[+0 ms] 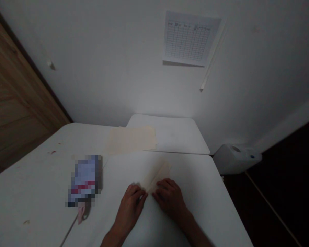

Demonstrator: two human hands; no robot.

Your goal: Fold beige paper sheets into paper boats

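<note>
A pale, translucent sheet of folded paper (162,170) lies on the white table between my two hands, with a slanting fold line across it. My left hand (130,203) is closed, its thumb and fingertips pinching the paper's near left corner. On the other side my right hand (170,198) has its fingers bent onto the paper's right part, thumb and fingers gripping near the same corner. Farther back, some cream paper sheets (132,139) lie flat across the joints between the tables.
At the left a pixelated blue-white item (84,178) with a pink strap (80,213) rests on the table (41,192). A printed chart (187,39) hangs on the wall. On the dark floor to the right stands a white plastic container (234,159). A wooden door (18,89) is at left.
</note>
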